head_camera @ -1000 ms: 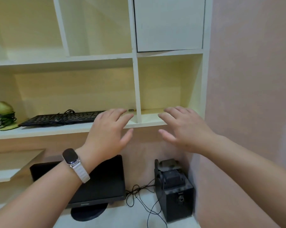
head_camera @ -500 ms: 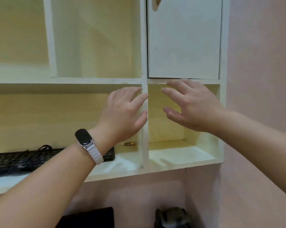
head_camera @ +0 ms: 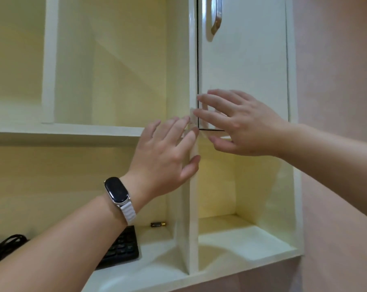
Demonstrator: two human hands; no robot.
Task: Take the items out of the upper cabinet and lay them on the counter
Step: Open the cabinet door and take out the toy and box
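Note:
The upper cabinet has a shut white door [head_camera: 243, 60] with a metal handle [head_camera: 217, 15] near its top left edge. My right hand [head_camera: 241, 123] is raised in front of the door's lower left corner, fingers spread, holding nothing. My left hand [head_camera: 167, 154], with a dark watch on a white strap at the wrist, hovers just below and left of it, over the vertical divider [head_camera: 192, 186], also empty with fingers apart. What is behind the door is hidden.
Open cream shelf compartments surround the door. A black keyboard [head_camera: 121, 247] with a coiled black cable [head_camera: 5, 245] lies on the lower shelf. A small battery-like object [head_camera: 158, 224] rests at that shelf's back. A pink wall [head_camera: 336, 81] borders the right side.
Both hands have risen from the lower shelf level to the bottom corner of the cabinet door. The view has tilted upward, so the monitor and speaker below have left the frame.

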